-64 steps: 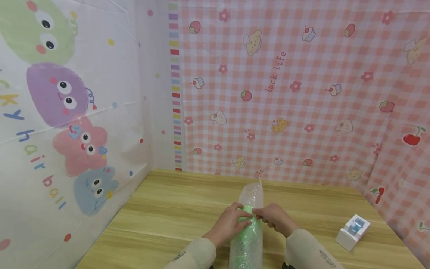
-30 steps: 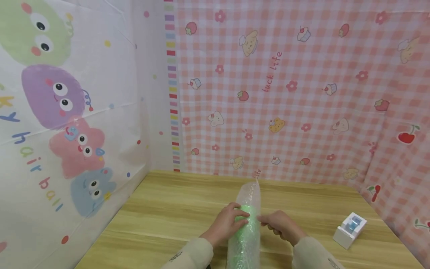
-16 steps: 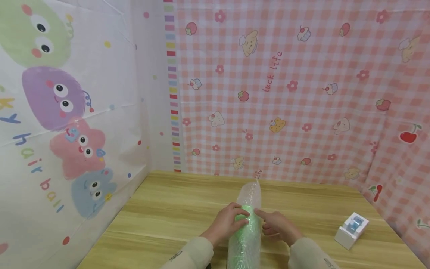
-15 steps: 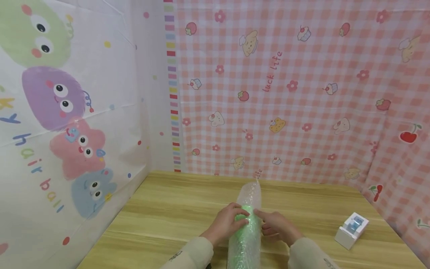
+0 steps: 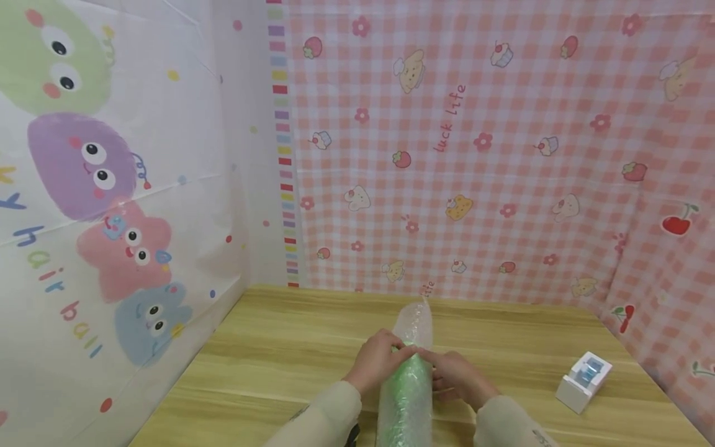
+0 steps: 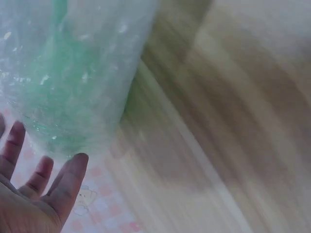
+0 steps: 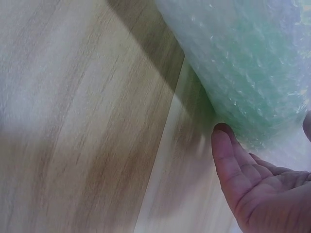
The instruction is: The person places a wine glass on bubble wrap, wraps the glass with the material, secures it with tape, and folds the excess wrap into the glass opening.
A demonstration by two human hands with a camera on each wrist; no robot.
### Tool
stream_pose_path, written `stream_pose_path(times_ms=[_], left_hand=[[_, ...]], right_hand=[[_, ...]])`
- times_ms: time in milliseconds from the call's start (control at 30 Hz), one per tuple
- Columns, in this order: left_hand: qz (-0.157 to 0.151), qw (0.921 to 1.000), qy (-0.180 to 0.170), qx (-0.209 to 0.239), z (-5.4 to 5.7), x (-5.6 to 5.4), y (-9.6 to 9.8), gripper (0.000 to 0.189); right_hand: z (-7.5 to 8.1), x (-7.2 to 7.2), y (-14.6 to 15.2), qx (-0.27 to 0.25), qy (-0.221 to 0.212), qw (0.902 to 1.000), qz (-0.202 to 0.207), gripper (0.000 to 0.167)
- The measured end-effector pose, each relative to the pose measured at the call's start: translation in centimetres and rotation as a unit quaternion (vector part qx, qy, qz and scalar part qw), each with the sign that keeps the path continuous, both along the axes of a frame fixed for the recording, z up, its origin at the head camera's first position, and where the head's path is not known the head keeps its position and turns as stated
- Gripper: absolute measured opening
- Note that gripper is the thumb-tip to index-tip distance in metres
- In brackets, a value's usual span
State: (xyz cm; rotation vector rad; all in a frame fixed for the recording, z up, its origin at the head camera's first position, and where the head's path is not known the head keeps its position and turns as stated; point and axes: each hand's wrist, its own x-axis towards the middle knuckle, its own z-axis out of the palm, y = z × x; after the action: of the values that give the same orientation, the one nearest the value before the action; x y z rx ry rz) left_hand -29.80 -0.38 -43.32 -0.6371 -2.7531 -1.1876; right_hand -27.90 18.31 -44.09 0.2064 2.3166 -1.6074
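Observation:
A long green object (image 5: 403,397), its kind hidden by the wrap, lies lengthwise on the table inside bubble wrap (image 5: 416,316). The far end of the wrap narrows to a point. My left hand (image 5: 377,360) rests on the left and top of the bundle; in the left wrist view its fingers are spread and lightly bent against the wrap. From the right, my right hand (image 5: 460,375) touches the bundle, index finger stretched over the top to meet the left fingertips. Its other fingers lie along the side in the right wrist view. Whether anything is between the fingertips is hidden.
On the right of the wooden table (image 5: 268,360) stands a small white holder (image 5: 575,391) with a clear blue piece in it, resembling a tape dispenser. A pink checked cloth (image 5: 503,180) hangs behind the table, and a white cartoon-print sheet (image 5: 184,242) on the left.
The right hand drew back to the bundle's right side, then returned to its top. The left fingers have shifted up and right, so both hands' fingertips now meet. The bundle stays in place.

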Motion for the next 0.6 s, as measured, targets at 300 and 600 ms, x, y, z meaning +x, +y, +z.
stream_pose_path(times_ms=[300, 600], left_hand=[[0.079, 0.9873, -0.097, 0.098, -0.25, -0.48, 0.44, 0.032], [0.073, 0.9468, -0.279, 0.144, -0.56, -0.16, -0.16, 0.068]], right_hand=[[0.19, 0.31, -0.16, -0.004, 0.006, 1.0000, 0.000, 0.077], [0.15, 0.60, -0.14, -0.020, 0.005, 0.9998, -0.007, 0.077]])
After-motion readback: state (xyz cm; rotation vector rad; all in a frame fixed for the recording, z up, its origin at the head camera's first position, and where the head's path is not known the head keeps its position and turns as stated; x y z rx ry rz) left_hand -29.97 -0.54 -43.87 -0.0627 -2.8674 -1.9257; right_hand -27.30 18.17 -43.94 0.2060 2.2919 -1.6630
